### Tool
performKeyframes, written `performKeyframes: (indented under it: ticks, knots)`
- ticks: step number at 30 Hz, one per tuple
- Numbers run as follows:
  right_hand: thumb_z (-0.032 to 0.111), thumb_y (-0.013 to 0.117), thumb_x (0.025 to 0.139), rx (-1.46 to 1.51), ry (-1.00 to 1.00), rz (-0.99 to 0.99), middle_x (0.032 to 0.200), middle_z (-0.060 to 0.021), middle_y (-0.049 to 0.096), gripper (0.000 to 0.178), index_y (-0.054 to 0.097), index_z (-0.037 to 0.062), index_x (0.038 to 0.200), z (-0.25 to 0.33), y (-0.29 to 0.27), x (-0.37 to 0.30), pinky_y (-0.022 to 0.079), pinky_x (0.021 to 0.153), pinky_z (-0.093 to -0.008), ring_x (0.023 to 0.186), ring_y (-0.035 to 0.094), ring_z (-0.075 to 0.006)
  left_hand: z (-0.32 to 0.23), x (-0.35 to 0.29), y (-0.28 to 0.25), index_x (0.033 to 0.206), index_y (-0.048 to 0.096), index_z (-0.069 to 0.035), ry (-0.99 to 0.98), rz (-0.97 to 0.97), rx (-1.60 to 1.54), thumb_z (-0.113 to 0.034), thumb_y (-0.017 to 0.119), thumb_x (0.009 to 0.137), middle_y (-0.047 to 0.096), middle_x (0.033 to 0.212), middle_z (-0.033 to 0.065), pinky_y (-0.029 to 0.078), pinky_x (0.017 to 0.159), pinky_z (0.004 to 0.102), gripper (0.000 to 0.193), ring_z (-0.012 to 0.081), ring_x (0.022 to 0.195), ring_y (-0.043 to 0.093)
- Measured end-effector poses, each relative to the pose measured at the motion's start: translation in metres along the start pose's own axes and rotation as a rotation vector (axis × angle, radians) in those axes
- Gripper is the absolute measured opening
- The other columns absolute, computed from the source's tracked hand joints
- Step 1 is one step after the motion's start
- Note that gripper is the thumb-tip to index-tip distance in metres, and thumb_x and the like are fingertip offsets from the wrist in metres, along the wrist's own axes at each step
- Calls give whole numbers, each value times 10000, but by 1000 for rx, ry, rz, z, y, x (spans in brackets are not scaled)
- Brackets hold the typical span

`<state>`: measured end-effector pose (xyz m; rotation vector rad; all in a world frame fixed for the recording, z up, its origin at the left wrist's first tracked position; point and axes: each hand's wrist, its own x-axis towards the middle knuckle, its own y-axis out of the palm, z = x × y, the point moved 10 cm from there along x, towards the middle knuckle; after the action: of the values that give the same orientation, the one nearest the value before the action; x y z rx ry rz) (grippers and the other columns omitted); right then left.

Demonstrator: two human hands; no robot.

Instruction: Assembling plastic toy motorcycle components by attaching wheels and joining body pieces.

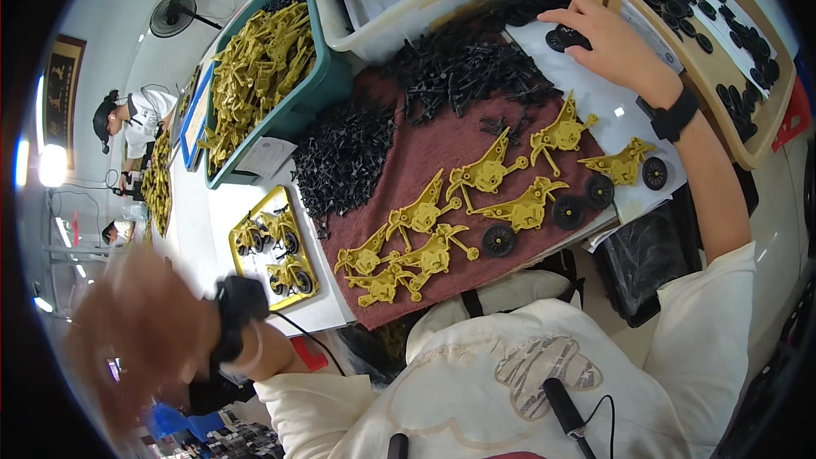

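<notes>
Head view is showing work that looks only partly done, judged by what is lying around the maroon cloth [421, 144]. Just left of the cloth, a yellow tray [310, 265] is holding several frames with black wheels on them, which are looking like the completed share. On the cloth, six yellow frames [421, 217] are lying without wheels, so that share is appearing undone. Toward the cloth's right side, two further frames [523, 211] are lying with a black wheel near each end; whether those wheels are attached, I cannot tell. Small black parts [467, 72] are sitting heaped along the cloth's far side, and a teal bin [327, 89] is holding more yellow pieces beyond its far left. Past the cloth's far right corner, the right hand [608, 47] is resting over loose black wheels [563, 37]: they are lying between thumb and fingers, though I cannot tell whether that grip is pinching or merely touching them. Well left of the cloth, the left hand [140, 331] is blurring, leaving its grip impossible to tell.
</notes>
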<state>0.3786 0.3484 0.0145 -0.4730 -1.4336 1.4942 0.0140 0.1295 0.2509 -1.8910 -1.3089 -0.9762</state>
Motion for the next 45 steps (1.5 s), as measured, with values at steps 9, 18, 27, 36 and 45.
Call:
performKeyframes:
  ticks: [9, 18, 27, 36, 45]
  knots:
    - [67, 626, 801, 260, 79, -27, 1020, -112, 524, 333, 611, 87, 1133, 49, -67, -51, 448, 813, -355, 944, 561, -298, 337, -5, 186, 1151, 617, -41, -416, 809, 528, -240, 629, 923, 648, 1035, 139, 501, 827, 346, 303, 255, 925, 636]
    - [1, 648, 739, 293, 256, -100, 1149, -94, 565, 402, 660, 68, 1135, 65, -118, -121, 447, 735, -281, 872, 545, -198, 438, -27, 261, 1120, 602, -74, -264, 839, 780, -308, 762, 769, 599, 1055, 190, 480, 878, 440, 451, 390, 999, 597]
    - [57, 678, 698, 442, 176, -29, 1098, -122, 587, 429, 662, 3, 1124, 98, -90, -130, 457, 783, -284, 917, 577, -218, 391, 6, 230, 961, 654, 41, -412, 656, 409, -198, 717, 742, 673, 932, 229, 507, 798, 389, 331, 357, 885, 644]
    - [120, 780, 671, 598, -45, 129, 1087, -153, 604, 518, 647, 14, 1160, 184, 3, -103, 489, 801, -376, 946, 589, -325, 201, -70, 111, 1013, 651, -12, -700, 761, 757, -226, 758, 722, 625, 1031, 158, 488, 852, 378, 377, 280, 1033, 602]
    - [114, 784, 576, 375, -259, 172, 1047, -80, 605, 479, 633, 28, 1021, 237, 32, -96, 435, 840, -399, 972, 571, -278, 115, -209, 63, 1036, 655, -30, -1007, 199, 873, -8, 773, 681, 610, 1040, 112, 523, 777, 322, 375, 269, 905, 624]
